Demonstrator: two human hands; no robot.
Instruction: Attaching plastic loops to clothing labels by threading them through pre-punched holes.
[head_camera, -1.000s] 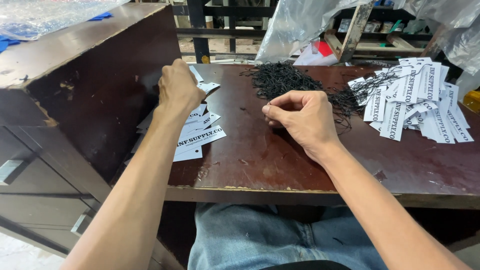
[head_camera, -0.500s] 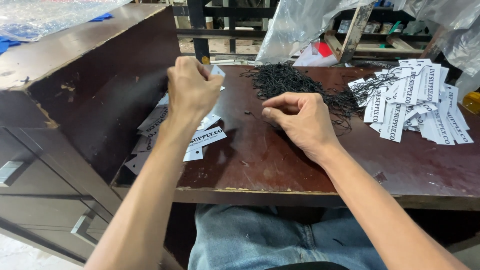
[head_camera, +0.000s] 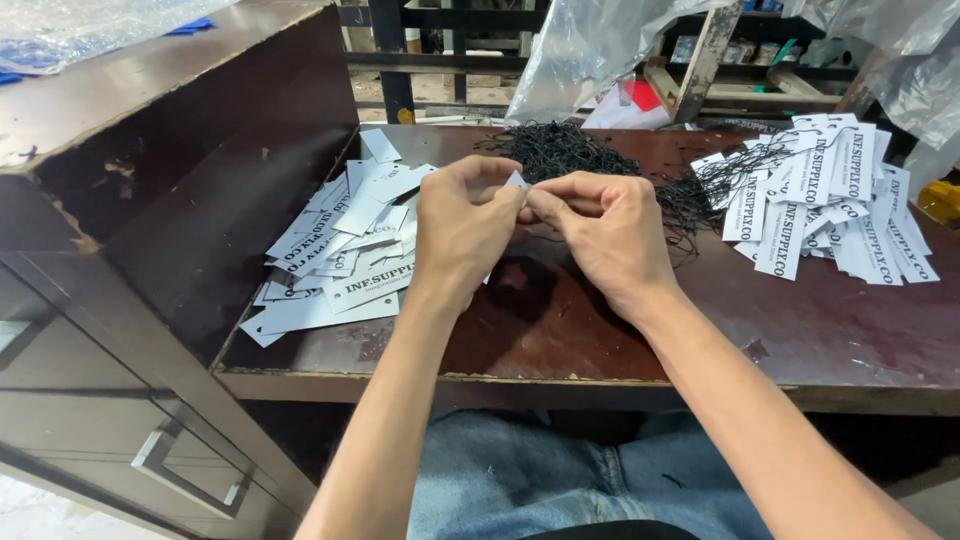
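Left hand (head_camera: 462, 225) and right hand (head_camera: 600, 228) meeting above brown table (head_camera: 560, 330), fingers pinched together on one white tag (head_camera: 516, 181). Loose tags (head_camera: 340, 250) at left, black strings (head_camera: 570, 150) behind, strung tags (head_camera: 830, 200) at right.

A dark brown wooden table (head_camera: 560, 340) with a worn, scuffed top and a chipped front edge is seen. On its left part a loose pile of white paper tags (head_camera: 340, 250) is spread, many overlapping, some printed side up and some blank. At the far middle of the top a tangled heap of thin black strings (head_camera: 570, 150) is laid. On the right part a second pile of white tags (head_camera: 830, 200) is found, with black strings already attached and trailing toward the heap. The table's left edge is met by a taller dark wooden cabinet (head_camera: 150, 150).
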